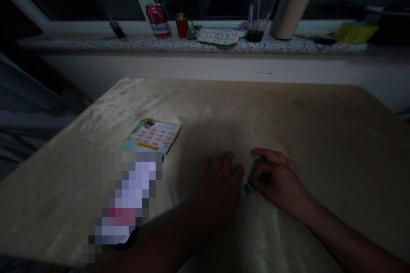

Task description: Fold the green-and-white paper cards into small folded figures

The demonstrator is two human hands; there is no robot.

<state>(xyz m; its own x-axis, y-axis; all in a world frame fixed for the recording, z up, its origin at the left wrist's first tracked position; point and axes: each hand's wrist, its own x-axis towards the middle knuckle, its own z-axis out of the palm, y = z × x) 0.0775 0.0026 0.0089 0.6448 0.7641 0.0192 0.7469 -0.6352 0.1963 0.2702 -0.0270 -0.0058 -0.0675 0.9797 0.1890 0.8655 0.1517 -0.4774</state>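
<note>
Both forearms enter from the near edge. The left hand [221,183] lies on the table [288,111] with fingers stretched and close together, though I cannot tell if its hidden thumb grips, and the curled right hand [275,179] seems to pinch a small scrap [245,186]. It sits between the two hands, right of the card [152,135]. In such dim light, I judge it best to keep the scrap pressed on the table and move only the fingertips, slowly.
</note>
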